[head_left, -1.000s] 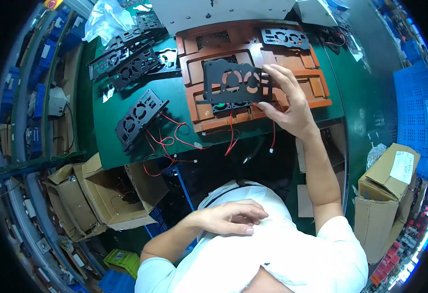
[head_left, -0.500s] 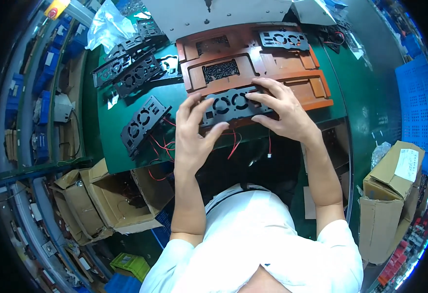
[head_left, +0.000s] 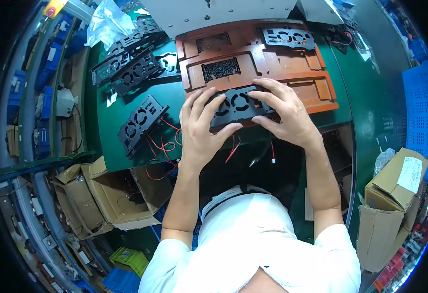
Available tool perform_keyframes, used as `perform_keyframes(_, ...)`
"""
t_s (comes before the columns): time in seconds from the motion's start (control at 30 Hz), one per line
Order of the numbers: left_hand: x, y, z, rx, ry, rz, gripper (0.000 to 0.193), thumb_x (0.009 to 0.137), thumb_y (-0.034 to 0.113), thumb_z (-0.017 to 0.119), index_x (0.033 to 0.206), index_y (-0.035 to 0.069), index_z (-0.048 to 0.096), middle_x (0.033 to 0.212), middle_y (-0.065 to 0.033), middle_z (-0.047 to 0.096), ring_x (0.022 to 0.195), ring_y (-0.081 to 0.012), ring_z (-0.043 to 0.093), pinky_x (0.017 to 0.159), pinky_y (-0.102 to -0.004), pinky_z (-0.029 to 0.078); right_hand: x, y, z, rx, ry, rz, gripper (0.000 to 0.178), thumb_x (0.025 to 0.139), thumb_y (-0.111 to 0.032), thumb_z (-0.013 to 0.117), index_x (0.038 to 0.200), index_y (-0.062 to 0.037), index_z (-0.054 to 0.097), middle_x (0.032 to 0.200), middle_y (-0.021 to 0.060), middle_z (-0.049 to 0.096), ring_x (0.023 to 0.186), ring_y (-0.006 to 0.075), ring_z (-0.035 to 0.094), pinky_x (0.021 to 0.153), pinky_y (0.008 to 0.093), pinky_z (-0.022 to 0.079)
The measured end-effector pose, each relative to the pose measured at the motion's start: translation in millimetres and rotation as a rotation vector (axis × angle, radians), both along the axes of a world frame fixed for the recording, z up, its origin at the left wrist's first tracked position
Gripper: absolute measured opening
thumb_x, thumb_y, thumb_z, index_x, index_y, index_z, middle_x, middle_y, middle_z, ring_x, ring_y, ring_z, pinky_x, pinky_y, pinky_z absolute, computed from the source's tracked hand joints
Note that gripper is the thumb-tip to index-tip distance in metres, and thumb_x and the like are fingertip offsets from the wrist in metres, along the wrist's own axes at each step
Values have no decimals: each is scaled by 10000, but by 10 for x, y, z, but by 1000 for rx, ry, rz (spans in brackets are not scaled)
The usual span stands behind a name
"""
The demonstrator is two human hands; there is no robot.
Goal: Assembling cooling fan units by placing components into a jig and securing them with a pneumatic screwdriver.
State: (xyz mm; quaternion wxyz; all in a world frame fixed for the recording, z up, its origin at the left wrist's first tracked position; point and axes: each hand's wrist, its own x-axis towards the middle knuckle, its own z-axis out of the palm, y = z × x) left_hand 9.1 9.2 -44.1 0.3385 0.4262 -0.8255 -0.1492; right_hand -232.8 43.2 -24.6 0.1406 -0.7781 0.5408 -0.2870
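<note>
A black metal fan bracket (head_left: 237, 115) with round cutouts lies at the near edge of an orange-brown fixture board (head_left: 253, 63). My left hand (head_left: 201, 124) grips its left end, fingers over the far side and thumb along the near side. At the other end my right hand (head_left: 285, 112) holds it the same way, covering that corner. Red wires (head_left: 232, 152) hang below the bracket, and a thin lead ends in a small white connector (head_left: 273, 160). Dark screws (head_left: 221, 70) fill a recess in the board beyond my hands.
Another bracket (head_left: 288, 38) rests on the board's far right. One more bracket (head_left: 143, 124) with red wires lies left of my hand, near a pile of brackets (head_left: 135, 68). A grey metal housing (head_left: 223, 10) stands behind. Cardboard boxes (head_left: 121, 195) sit below the bench's left side.
My left hand has shifted slightly right along the bracket, covering more of its left end. My right hand stays nearly where it was. The whole view has moved a little.
</note>
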Motion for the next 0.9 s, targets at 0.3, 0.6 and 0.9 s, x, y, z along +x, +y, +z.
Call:
perform_keyframes(0.3, -12, -40, -119, -1, 288, 40, 913, 678, 447, 934, 1432, 79, 575, 1516, -178, 482, 1382, -397, 461, 1131, -518, 393, -60, -8, -111, -70, -278, -26, 622, 760, -124, 885, 1334, -84, 648, 1479, 123, 551, 1346, 356, 545, 1099, 478, 468)
perform_keyframes(0.6, 17, -87, -117, -88, 94, -25, 725, 681, 449, 920, 1272, 93, 697, 1427, -156, 579, 1320, -364, 537, 1141, -566, 349, 2, -19, -11, -50, 16, -29, 590, 750, -219, 897, 1283, -85, 683, 1419, 107, 628, 1356, 338, 551, 1120, 472, 441)
perform_keyframes(0.9, -27, -61, -40, -104, -15, -22, 613, 654, 330, 929, 1213, 144, 762, 1367, -94, 640, 1289, -337, 536, 1115, -496, 391, -28, -6, -44, -33, -3, -28, 586, 756, -229, 895, 1281, -90, 677, 1430, 110, 620, 1369, 337, 542, 1131, 487, 429)
